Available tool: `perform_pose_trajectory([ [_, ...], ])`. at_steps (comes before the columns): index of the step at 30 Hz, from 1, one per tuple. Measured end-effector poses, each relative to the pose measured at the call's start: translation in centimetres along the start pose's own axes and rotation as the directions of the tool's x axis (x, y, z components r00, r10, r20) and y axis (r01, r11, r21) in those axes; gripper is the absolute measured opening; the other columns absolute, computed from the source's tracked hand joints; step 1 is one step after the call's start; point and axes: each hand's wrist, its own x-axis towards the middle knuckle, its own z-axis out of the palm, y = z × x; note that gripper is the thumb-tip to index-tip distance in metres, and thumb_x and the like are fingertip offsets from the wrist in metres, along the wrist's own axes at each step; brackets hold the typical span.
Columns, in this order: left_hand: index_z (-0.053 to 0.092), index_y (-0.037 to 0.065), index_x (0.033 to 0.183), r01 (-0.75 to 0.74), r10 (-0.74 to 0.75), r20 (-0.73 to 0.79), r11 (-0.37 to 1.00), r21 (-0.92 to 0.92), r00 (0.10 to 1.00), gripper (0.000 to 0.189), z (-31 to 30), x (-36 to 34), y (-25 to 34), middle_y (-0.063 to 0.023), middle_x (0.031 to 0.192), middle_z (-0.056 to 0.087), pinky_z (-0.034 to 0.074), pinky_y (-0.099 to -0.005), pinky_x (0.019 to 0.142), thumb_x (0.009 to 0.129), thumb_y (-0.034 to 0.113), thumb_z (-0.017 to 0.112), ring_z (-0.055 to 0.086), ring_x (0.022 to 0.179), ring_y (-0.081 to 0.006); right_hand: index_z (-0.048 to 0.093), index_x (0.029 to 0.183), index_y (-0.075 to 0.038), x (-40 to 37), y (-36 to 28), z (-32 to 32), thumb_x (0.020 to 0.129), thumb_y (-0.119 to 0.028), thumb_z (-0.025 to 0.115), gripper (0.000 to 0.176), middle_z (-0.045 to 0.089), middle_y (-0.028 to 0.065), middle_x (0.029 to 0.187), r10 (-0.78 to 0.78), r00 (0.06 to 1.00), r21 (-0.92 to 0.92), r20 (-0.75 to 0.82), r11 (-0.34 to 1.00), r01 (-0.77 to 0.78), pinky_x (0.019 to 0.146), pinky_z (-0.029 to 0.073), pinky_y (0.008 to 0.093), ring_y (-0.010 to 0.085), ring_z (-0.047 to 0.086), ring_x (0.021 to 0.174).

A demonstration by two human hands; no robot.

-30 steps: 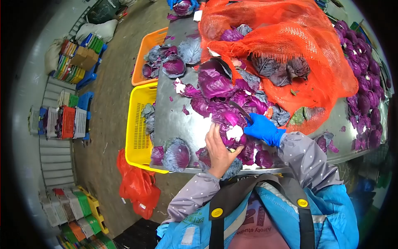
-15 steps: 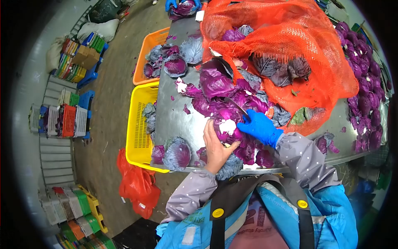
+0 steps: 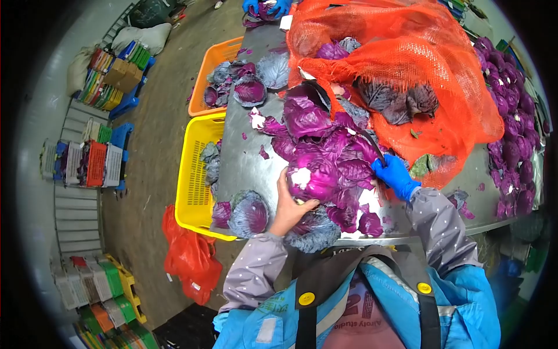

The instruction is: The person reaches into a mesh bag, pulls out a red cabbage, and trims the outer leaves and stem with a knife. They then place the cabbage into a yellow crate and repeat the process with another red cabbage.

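My bare left hand rests with its fingers around the near left side of a purple cabbage head, whose pale cut stem faces up. To the right of the cabbage, my right hand, in a blue glove, is closed on the handle of a knife. The dark blade points up and left over loose purple leaves. More leaves lie piled behind and to the right of the head. Below my left hand sits a bluish outer-leaf cabbage, and another cabbage is to its left.
An orange net bag with cabbages covers the table's far side. Many purple heads are stacked at right. A yellow crate and an orange crate stand left of the metal table. A co-worker's blue-gloved hands handle cabbage at the top.
My right hand has moved right with the knife, away from the cabbage. My left hand has shifted slightly left, and the cabbage between them sits further left, turned.
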Motion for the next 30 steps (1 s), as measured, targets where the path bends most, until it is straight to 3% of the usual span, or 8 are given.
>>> perform_pose_trajectory([
  [2,0.015,0.001,0.142,0.042,-0.042,0.034,0.999,0.001,0.999,0.111,-0.6,0.0,-0.1,-0.0211,0.133,0.030,0.031,-0.0405,0.107,0.059,0.024,0.085,0.034,0.127,-0.0325,0.060,0.085,-0.003,0.8,1.0,0.9,0.085,-0.022,0.059,0.019,0.060,0.0058,0.068,-0.375,0.922,-0.367,-0.100,0.875,0.316,0.061,0.048,0.0365,0.0229,0.062,0.067],
  [4,0.015,0.004,0.144,0.014,-0.026,0.093,0.991,0.134,0.995,0.110,-1.0,0.7,1.2,-0.0208,0.134,0.030,0.031,-0.0404,0.106,0.060,0.025,0.084,0.034,0.127,-0.0333,0.060,0.096,-0.003,-0.6,-2.1,2.6,0.083,-0.024,0.063,0.025,0.064,0.0109,0.085,-0.341,0.938,-0.270,-0.067,0.911,0.312,0.071,0.049,0.0378,0.0294,0.062,0.078],
  [6,0.018,0.006,0.145,-0.091,0.067,0.099,0.960,0.265,0.993,0.108,-1.2,0.9,1.6,-0.0210,0.134,0.030,0.033,-0.0399,0.105,0.061,0.025,0.084,0.036,0.126,-0.0345,0.057,0.112,-0.004,-1.7,-4.5,4.6,0.082,-0.028,0.067,0.040,0.061,0.0148,0.104,-0.547,0.836,-0.125,-0.040,0.833,0.539,0.080,0.048,0.0368,0.0304,0.061,0.091],
  [9,0.022,0.000,0.142,0.062,-0.070,0.022,0.960,0.273,0.997,0.104,-0.6,0.6,3.7,-0.0230,0.131,0.033,0.034,-0.0393,0.103,0.064,0.031,0.082,0.040,0.122,-0.0351,0.053,0.123,-0.006,-1.0,-5.0,6.2,0.081,-0.030,0.069,0.051,0.057,0.0168,0.111,-0.516,0.832,-0.224,0.203,0.803,0.552,0.084,0.047,0.0375,0.0314,0.059,0.099],
  [13,0.029,-0.011,0.133,0.332,-0.309,-0.224,0.941,0.068,0.924,0.097,1.9,0.3,4.0,-0.0253,0.122,0.041,0.035,-0.0406,0.102,0.066,0.037,0.081,0.041,0.119,-0.0367,0.055,0.118,-0.005,-3.1,-5.6,5.6,0.084,-0.033,0.066,0.045,0.059,0.0170,0.106,-0.543,0.795,-0.128,0.272,0.798,0.589,0.082,0.047,0.0384,0.0321,0.059,0.097],
  [20,0.028,-0.002,0.135,-0.051,0.123,-0.151,0.911,0.410,0.981,0.098,4.2,-2.6,5.5,-0.0213,0.127,0.038,0.033,-0.0448,0.100,0.059,0.030,0.081,0.039,0.119,-0.0368,0.059,0.106,-0.009,-5.2,-6.8,0.0,0.092,-0.031,0.050,0.027,0.059,0.0107,0.094,-0.540,0.579,-0.447,0.611,0.369,0.815,0.067,0.049,0.0391,0.0296,0.061,0.085],
  [25,0.027,0.000,0.137,-0.028,0.106,-0.168,0.911,0.411,0.980,0.099,4.6,-2.3,5.5,-0.0211,0.128,0.037,0.031,-0.0464,0.101,0.059,0.030,0.081,0.037,0.121,-0.0362,0.060,0.097,-0.013,-5.1,-8.2,-0.9,0.090,-0.028,0.051,0.019,0.058,0.0068,0.087,-0.376,0.643,-0.558,0.667,0.321,0.766,0.056,0.047,0.0385,0.0275,0.061,0.072],
  [30,0.027,0.000,0.138,-0.002,0.087,-0.155,0.878,0.478,0.984,0.097,4.9,-1.9,5.4,-0.0209,0.128,0.037,0.031,-0.0468,0.101,0.062,0.032,0.078,0.036,0.121,-0.0365,0.060,0.107,-0.018,-3.9,-7.7,-1.1,0.082,-0.023,0.058,0.025,0.057,0.0045,0.089,-0.573,0.588,-0.695,0.571,0.044,0.718,0.054,0.046,0.0386,0.0264,0.060,0.070],
])
